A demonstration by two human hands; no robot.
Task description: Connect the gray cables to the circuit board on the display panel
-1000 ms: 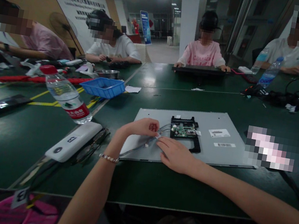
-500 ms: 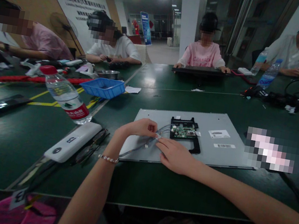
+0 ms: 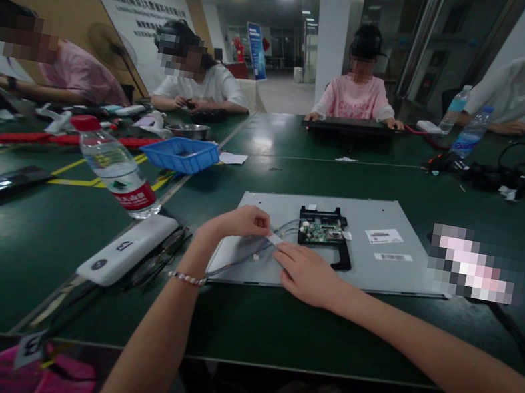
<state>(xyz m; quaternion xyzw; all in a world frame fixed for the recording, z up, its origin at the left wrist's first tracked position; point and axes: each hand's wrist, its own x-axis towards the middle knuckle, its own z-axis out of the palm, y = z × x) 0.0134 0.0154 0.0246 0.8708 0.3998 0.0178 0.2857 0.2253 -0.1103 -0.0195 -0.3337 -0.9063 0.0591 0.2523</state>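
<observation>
The grey panel [image 3: 401, 275] lies flat on the green surface [image 3: 342, 346], long axis running side to side, its right end angled slightly away from the person. On the panel's middle sits a black bracket [image 3: 344, 255] with a circuit board [image 3: 323, 232]; grey cables [image 3: 233, 264] run from the board's left side towards the panel's near left corner. Above the panel's left half is a small whitish strip [image 3: 274, 238], its long axis slanting from upper left down to the right.

The left hand [image 3: 248, 221], fingers curled, pinches the strip's left end. The right hand [image 3: 307, 272] lies over the panel's near part, fingers straight and together, fingertips at the strip's other end; whether it grips, I cannot tell. Both hands hide stretches of cable.

Left of the panel are a white power bank [image 3: 128, 251] and a red-capped bottle [image 3: 119, 171]; beyond its far left corner, a blue tray [image 3: 181, 154]. Just right of the panel lies a pixelated pinkish thing [image 3: 476, 267].
</observation>
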